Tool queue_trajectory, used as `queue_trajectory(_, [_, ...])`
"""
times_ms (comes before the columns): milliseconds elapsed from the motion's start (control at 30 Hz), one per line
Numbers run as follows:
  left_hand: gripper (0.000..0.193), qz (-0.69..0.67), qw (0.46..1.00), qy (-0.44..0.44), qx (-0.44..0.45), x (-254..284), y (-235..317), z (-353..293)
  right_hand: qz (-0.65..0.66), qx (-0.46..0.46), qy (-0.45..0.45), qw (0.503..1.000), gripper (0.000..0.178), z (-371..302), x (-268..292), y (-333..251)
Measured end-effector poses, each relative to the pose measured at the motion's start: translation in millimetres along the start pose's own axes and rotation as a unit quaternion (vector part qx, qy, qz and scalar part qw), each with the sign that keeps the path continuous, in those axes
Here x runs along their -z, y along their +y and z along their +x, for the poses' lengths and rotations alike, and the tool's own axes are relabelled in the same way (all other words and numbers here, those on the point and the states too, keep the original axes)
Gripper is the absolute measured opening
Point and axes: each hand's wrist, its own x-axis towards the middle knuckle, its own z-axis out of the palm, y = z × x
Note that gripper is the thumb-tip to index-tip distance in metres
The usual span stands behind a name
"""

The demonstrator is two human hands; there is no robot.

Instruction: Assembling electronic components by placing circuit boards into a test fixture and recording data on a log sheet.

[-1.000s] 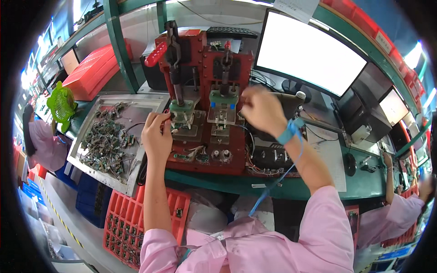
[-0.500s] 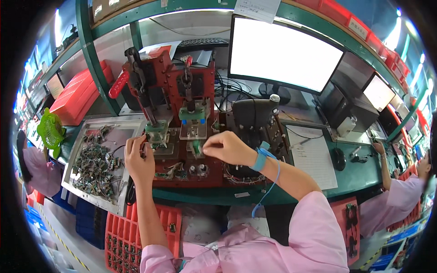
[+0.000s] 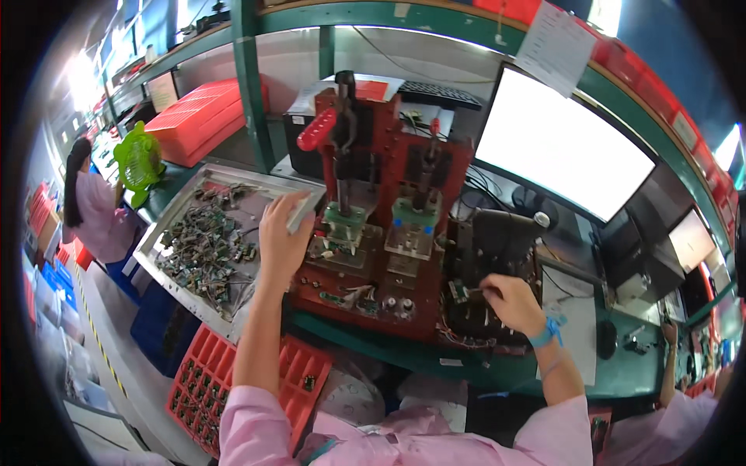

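Green bench (image 3: 641, 369), crowded: right hand (image 3: 510, 303) pinched beside a board (image 3: 458, 292) at the black rig (image 3: 505, 233), grip unclear; left hand (image 3: 284, 237) curled near the press (image 3: 386, 140), can't tell on what. Boards (image 3: 198, 380) fill some crate (image 3: 307, 342) cells; plenty more heap the tray (image 3: 177, 286).

Left hand (image 3: 284, 234) higher, right hand (image 3: 514, 301) lower and curled, both bare, well apart
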Motion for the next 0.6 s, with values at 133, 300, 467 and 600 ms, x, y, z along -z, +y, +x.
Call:
queue_trajectory(133, [0.029, 0.063, 0.998, -0.011, -0.008, -6.6, -24.3, 57.9, -0.044, 0.046, 0.012, 0.998, 0.014, -3.7, 7.6, 4.3])
queue_trajectory(300, [0.028, 0.109, 0.984, 0.009, -0.143, -33.7, -61.2, 124.0, -0.06, 0.006, 0.029, 0.998, 0.016, -14.5, 27.5, 24.3])
queue_trajectory(467, [0.025, 0.244, 0.963, -0.071, -0.087, -57.0, -91.5, 170.6, -0.015, 0.014, -0.03, 0.999, 0.022, -6.8, 28.0, 25.1])
queue_trajectory(600, [0.024, 0.284, 0.952, -0.082, -0.08, -64.3, -118.9, 192.3, -0.003, 0.04, -0.039, 0.998, 0.023, -5.1, 34.1, 29.6])
